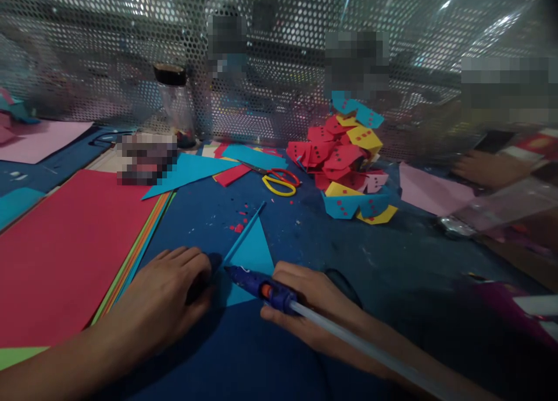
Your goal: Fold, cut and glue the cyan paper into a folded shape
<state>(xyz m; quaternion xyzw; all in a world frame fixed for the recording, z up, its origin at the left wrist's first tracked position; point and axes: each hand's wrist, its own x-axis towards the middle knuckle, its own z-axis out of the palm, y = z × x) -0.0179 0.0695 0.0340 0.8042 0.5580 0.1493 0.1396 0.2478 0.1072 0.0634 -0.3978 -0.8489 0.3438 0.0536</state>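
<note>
My right hand (305,296) is wrapped round a dark blue glue gun (248,280) with a long clear glue stick (357,343) sticking out of its back. The gun's nozzle points left, at the near end of a thin rolled blue strip (244,235). Under the strip and gun lies a blue paper triangle (257,250) on the blue table. My left hand (174,285) is beside the triangle's left side, fingers curled; whatever its fingertips hold is hidden in shadow.
Stacked coloured sheets (78,244) lie left. Beyond are scissors (279,183), blue paper pieces (187,171), a jar (176,107) and a pile of folded paper pieces (340,163). Perforated metal (270,81) stands behind. Another person's hand (492,167) is at right.
</note>
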